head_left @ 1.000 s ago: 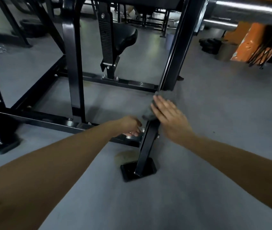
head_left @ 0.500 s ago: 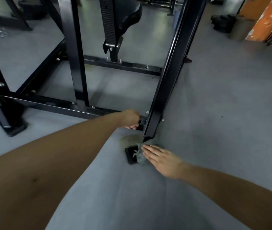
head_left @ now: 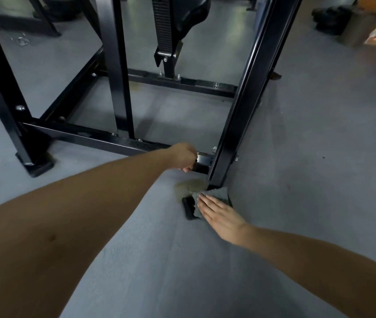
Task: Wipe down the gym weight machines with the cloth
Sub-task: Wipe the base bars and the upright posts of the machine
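Right hand (head_left: 219,214), fingers flat, had run the cloth (head_left: 217,193) down the post (head_left: 246,106) to the foot (head_left: 188,208) beneath it, while left hand (head_left: 182,157) gripped the bar (head_left: 203,160).

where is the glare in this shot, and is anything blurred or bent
Head view: dim, a glare streak along the slanted black steel post and pale sheen on the grey floor; head view edges bow from the wide lens; the flat right hand on the grey cloth looks fairly sharp.
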A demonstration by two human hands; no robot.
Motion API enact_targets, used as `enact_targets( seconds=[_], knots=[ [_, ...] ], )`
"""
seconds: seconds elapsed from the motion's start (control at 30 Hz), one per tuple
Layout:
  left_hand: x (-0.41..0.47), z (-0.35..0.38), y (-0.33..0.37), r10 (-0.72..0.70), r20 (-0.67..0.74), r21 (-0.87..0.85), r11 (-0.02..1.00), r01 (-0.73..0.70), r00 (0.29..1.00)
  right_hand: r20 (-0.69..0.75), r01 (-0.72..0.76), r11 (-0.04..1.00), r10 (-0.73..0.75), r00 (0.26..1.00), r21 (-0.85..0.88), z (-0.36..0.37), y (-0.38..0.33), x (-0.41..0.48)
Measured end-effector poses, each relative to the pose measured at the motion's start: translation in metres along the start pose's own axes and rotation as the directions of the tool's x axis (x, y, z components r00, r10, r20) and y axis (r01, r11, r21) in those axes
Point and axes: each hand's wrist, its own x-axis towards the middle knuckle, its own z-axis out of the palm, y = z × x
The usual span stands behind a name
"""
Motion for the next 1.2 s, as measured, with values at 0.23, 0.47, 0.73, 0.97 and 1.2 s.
enact_targets(
  seconds=[0.23, 0.47, 0.73, 0.97, 1.2],
  knots=[
    [-0.012, -0.009, -0.021, -0.009, -0.136, 0.116, 0.993, 0.025, 0.991, 0.135, 0.254, 0.966, -0.259, 0.957, 0.053, -0.013, 0.012, 0.017],
    [-0.016, -0.032, -0.03, -0.026, -0.168, 0.236, 0.969, 0.066, 0.985, -0.236, 0.1, 0.885, 0.012, 0.972, 0.454, -0.085, 0.082, 0.054],
    [-0.01, -0.038, -0.047, -0.07, -0.263, 0.412, 0.894, 0.177, 0.962, 0.157, -0.456, 0.851, 0.429, 0.889, 0.26, -0.11, 0.077, 0.105],
    [-0.006, -0.032, -0.058, -0.019, -0.296, 0.417, 0.897, 0.148, 0.955, 0.073, -0.554, 0.697, 0.591, 0.804, 0.456, -0.096, 0.027, 0.132],
    [0.001, -0.024, -0.073, 0.027, -0.389, 0.412, 0.899, 0.148, 0.921, 0.045, -0.475, 0.659, 0.557, 0.829, 0.583, -0.105, 0.033, 0.134]
  ],
)
